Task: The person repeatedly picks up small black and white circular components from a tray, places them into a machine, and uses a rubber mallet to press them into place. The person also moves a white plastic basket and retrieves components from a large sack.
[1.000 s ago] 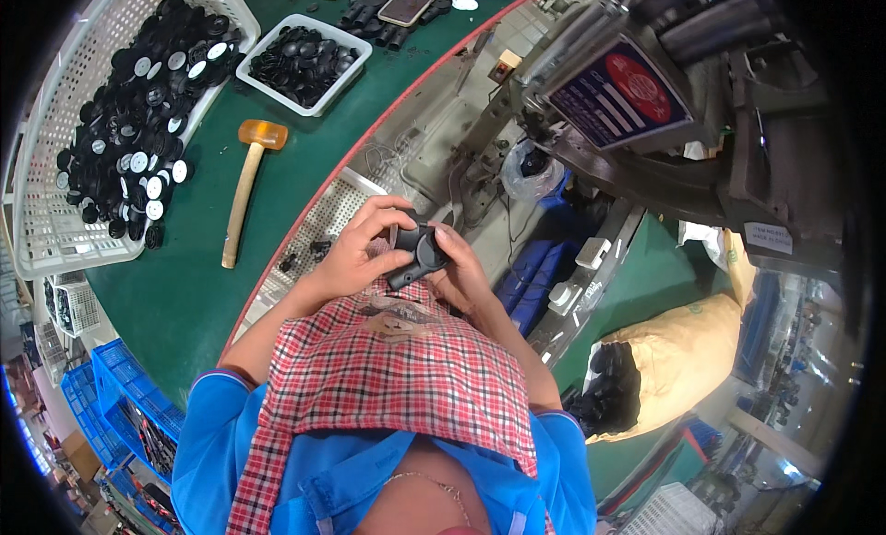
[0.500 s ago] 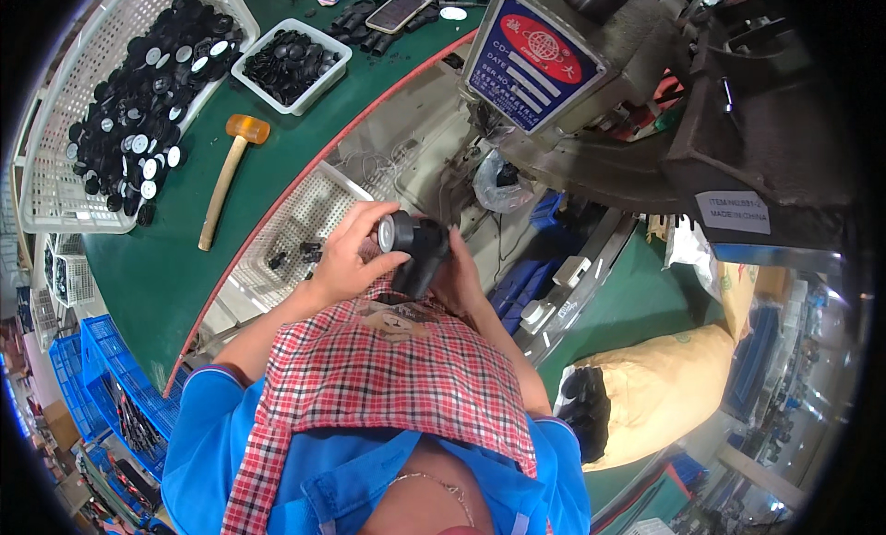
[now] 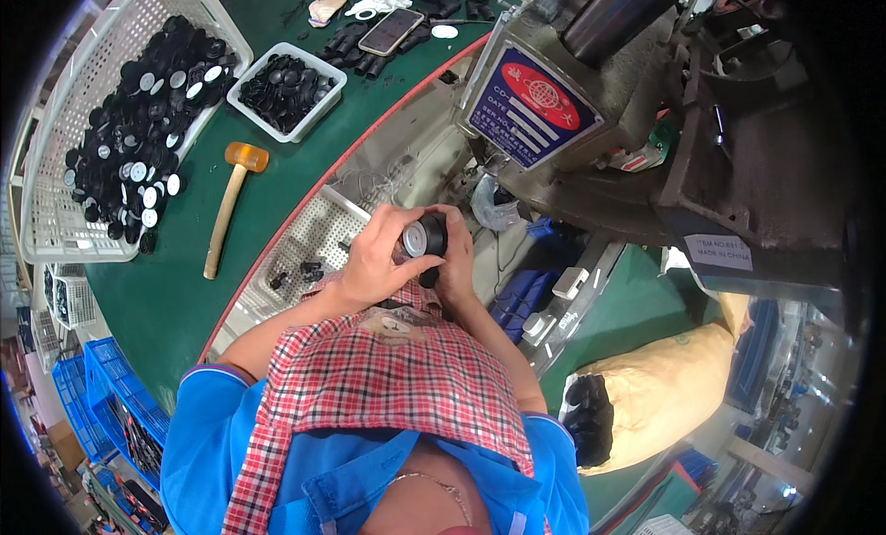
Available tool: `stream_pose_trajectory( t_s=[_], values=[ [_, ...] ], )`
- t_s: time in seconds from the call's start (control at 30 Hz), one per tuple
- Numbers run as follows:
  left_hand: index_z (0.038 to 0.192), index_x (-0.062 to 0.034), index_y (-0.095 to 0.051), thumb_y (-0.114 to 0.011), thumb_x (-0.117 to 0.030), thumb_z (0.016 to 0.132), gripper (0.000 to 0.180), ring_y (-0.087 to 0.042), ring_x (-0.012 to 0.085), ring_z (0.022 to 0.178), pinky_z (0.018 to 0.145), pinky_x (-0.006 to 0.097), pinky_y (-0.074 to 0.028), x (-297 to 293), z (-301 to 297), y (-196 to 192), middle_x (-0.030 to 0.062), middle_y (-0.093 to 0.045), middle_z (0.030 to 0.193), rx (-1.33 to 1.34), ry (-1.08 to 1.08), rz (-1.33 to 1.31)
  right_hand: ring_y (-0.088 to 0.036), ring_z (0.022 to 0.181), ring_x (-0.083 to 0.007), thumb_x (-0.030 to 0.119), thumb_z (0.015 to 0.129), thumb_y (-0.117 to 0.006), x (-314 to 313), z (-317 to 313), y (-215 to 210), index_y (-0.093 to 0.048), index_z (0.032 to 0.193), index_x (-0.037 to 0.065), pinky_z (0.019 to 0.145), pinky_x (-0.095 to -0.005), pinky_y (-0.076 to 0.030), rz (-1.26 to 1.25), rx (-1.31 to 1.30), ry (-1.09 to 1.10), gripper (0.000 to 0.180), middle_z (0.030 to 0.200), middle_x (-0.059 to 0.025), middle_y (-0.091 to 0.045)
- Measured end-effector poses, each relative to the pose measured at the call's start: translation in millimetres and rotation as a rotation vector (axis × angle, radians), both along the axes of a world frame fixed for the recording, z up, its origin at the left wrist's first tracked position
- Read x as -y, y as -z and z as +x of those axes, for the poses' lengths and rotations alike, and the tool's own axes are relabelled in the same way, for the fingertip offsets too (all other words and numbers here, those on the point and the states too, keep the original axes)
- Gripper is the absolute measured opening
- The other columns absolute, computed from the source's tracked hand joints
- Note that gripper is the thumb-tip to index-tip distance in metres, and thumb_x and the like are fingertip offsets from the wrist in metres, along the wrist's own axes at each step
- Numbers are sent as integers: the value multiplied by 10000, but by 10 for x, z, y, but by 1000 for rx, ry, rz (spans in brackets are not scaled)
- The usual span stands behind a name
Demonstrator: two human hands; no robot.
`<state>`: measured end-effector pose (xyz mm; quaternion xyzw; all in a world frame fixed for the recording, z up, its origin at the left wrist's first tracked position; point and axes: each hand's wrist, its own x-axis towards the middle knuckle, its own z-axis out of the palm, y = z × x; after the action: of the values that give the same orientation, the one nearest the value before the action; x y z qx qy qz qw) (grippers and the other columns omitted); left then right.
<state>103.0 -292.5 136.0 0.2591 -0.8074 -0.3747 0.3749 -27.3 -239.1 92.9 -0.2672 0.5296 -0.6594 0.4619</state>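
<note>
While a second ago the black part (image 3: 436,233) shows its dark curved hollow to me, it now turns its pale, round disc face (image 3: 414,239) up and to the person's left, with the black rim showing around it. Half a second ago that disc is already in sight, but a thick black length hangs plainly below it; now the hands have closed in, and most of that body is hidden behind the fingers. The left hand (image 3: 377,258) is curled around the disc end, its fingers arched over the top and its thumb lying along the lower edge. The right hand (image 3: 457,263) has come up higher, wrapped about the right side, so the two hands' fingertips nearly meet above the part. They hold it together in front of the checked apron (image 3: 388,378), near the white perforated basket (image 3: 300,231) below. On the green table (image 3: 166,304), the orange-headed mallet (image 3: 229,203) lies where it lay, beside the white tub (image 3: 293,136) of black discs, and the phone (image 3: 391,31) also stays put.
</note>
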Motion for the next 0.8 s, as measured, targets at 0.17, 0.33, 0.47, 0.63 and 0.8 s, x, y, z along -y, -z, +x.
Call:
stream_pose_trajectory(
  t_s=[0.17, 0.33, 0.47, 0.63, 0.8],
  values=[
    [1176, 23, -568, -759, -282, 772, 541, -579, 321, 870, 767, 374, -481, 233, 13, 109, 156, -554, 1001, 24, 72, -70, -576, 874, -125, 442, 1017, -357, 113, 25, 39, -559, 1071, 26, 814, -269, -471, 35, 81, 7, 466, 975, -48, -580],
    [1161, 17, -578, -583, -372, 935, 449, -524, 158, 892, 809, 286, -432, 332, 34, 280, 64, -538, 994, -58, 89, 418, -596, 874, -153, 471, 1023, -316, 225, 50, 110, -553, 1120, 16, 805, -271, -471, -40, 450, 72, 522, 944, -48, -604],
    [1234, 42, -513, -586, -276, 961, 425, -556, 119, 978, 842, 279, -459, 489, -44, 464, 86, -623, 1060, 55, 293, 962, -580, 1013, -152, 514, 1014, -305, 280, -62, 233, -518, 1228, 7, 861, -283, -470, 17, 202, 87, 589, 1114, -68, -595],
    [1219, 23, -539, -557, -281, 974, 391, -587, 112, 914, 797, 272, -475, 861, -399, 682, 108, -654, 994, 119, 207, 641, -592, 932, -117, 216, 937, -622, 192, -344, 322, -513, 1232, -23, 782, -262, -498, 87, -113, 157, 394, 1098, -62, -607],
    [1238, -3, -531, -501, -352, 994, 427, -595, 145, 928, 806, 298, -473, 983, -809, 726, 120, -656, 1001, -16, 307, 559, -610, 882, -115, 197, 906, -660, 256, -638, 319, -532, 1209, -31, 768, -259, -508, 99, -185, 282, 400, 1045, -65, -629]
  ],
)
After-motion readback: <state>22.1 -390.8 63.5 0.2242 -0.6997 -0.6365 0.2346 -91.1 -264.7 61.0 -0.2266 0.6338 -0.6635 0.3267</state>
